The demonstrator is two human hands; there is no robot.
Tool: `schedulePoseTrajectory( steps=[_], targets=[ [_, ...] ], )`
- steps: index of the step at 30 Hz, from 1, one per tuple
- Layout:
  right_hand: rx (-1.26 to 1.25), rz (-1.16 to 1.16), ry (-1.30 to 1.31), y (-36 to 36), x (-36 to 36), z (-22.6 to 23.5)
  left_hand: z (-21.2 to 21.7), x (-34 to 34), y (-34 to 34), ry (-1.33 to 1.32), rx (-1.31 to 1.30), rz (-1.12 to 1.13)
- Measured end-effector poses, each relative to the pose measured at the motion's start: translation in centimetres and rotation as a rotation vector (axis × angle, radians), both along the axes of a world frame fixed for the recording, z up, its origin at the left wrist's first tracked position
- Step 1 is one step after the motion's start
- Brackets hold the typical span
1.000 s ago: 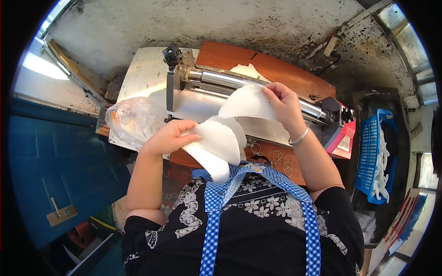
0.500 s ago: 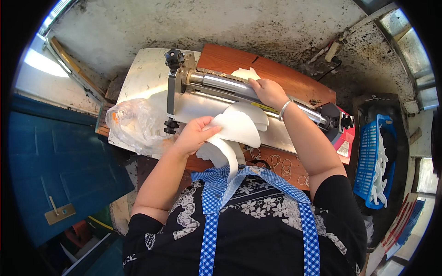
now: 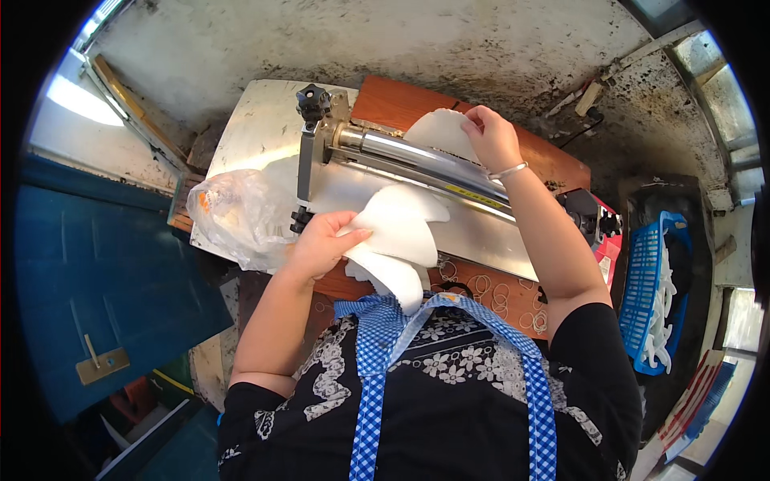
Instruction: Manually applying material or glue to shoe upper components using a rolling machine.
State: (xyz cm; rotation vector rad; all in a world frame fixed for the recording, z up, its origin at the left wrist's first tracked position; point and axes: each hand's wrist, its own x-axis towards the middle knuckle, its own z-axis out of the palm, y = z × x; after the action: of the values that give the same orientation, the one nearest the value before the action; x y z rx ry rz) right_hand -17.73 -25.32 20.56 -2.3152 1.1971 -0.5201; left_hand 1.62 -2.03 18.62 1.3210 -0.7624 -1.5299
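Note:
A roller machine (image 3: 393, 152) with a shiny metal cylinder and black star knobs lies across the bench ahead of me. On its near side, my left hand (image 3: 322, 244) grips a fanned stack of white curved sheet pieces (image 3: 397, 228), thumb on top. The stack hangs over the bench's near edge by my apron. Beyond the cylinder, my right hand (image 3: 493, 143) pinches the upper right edge of a white rounded sheet piece (image 3: 439, 131). That piece's lower edge is hidden behind the cylinder.
A clear plastic bag (image 3: 241, 220) sits at the bench's left. Several pale rings (image 3: 485, 295) lie near the front edge. To the right stands a blue basket (image 3: 640, 293) with white pieces in it. A stained wall (image 3: 385, 48) rises behind, and a blue door (image 3: 104, 280) is at left.
My right hand has moved from the cylinder to beyond it and now pinches the white piece, which shows more fully. My left hand's stack has shifted slightly left and lower.

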Motion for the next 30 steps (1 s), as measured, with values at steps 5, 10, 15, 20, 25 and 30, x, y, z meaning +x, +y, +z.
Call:
schedulePoseTrajectory(
  steps=[5, 10, 15, 20, 25, 30],
  targets=[
    [-0.525, 0.691, -0.223, 10.1, -3.0, 2.5, -1.4, 3.7, 3.5, 0.019, 0.005, 0.180],
    [-0.642, 0.478, 0.115, 9.9, -5.3, -0.7, -1.4, 4.1, 3.4, 0.123, 0.024, 0.121],
    [-0.454, 0.232, -0.209, 5.9, 0.0, 1.2, -0.3, 2.4, 0.2, 0.096, 0.053, 0.007],
    [0.229, 0.222, 0.381, 0.4, 5.0, -1.1, -1.5, 0.1, -3.3, 0.069, 0.061, 0.034],
    [-0.107, 0.186, 0.060, 1.2, 3.0, -0.2, -1.4, 0.3, -1.4, 0.199, -0.025, 0.218],
    [-0.536, 0.753, -0.092, 10.4, -3.3, 1.4, -1.0, 1.9, 1.6, 0.061, 0.110, 0.232]
  ],
)
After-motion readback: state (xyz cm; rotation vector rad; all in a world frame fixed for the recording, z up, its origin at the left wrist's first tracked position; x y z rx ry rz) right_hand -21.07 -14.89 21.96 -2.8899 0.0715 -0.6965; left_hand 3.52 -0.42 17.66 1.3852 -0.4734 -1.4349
